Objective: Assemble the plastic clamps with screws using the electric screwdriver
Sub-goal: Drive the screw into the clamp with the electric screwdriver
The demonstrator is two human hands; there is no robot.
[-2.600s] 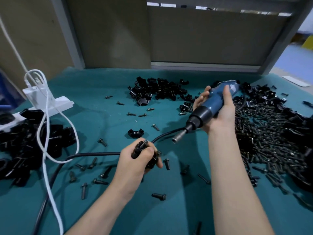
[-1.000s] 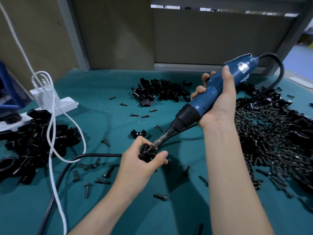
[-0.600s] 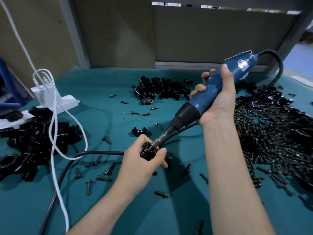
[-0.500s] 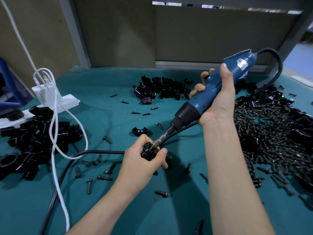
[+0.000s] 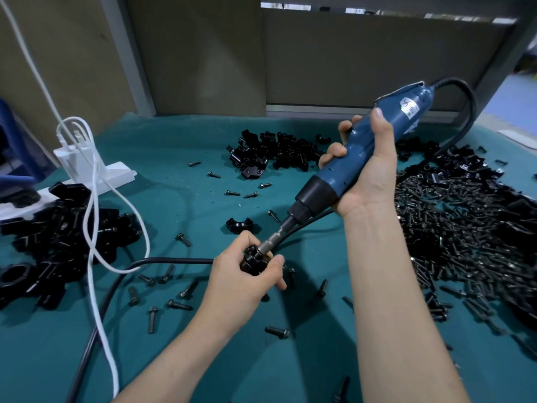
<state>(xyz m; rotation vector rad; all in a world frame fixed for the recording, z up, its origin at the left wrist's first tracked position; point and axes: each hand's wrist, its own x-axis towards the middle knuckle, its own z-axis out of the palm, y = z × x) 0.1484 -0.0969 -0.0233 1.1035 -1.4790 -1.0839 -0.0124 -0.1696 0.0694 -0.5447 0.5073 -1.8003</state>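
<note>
Teal bench mat [image 5: 174,199], grey partition [image 5: 377,59] behind; we log the following.

Item one: plastic clamp [image 5: 252,261], black, small, light, rigid moulded halves, probably slick on the curved faces. We judge it best taken round its outer body, leaving the screw boss bare. Location: inside our left hand [image 5: 241,280], whose fingers and thumb curl round it, just above the mat.

Item two: electric screwdriver [image 5: 359,149], blue, corded, the heavier piece. Our right hand [image 5: 366,175] wraps its barrel mid-length, up and to the right of the left hand, with the tool slanting down-left. Its bit [image 5: 267,244] meets the clamp's top beside the left thumb; the screw itself is hidden from us.

Stock: screw heap [image 5: 450,228] right of the right forearm; clamp pile [image 5: 276,152] beyond both hands; one loose clamp half [image 5: 239,225] just beyond the left hand; stray screws [image 5: 180,305] left of that hand and nearer us.
</note>
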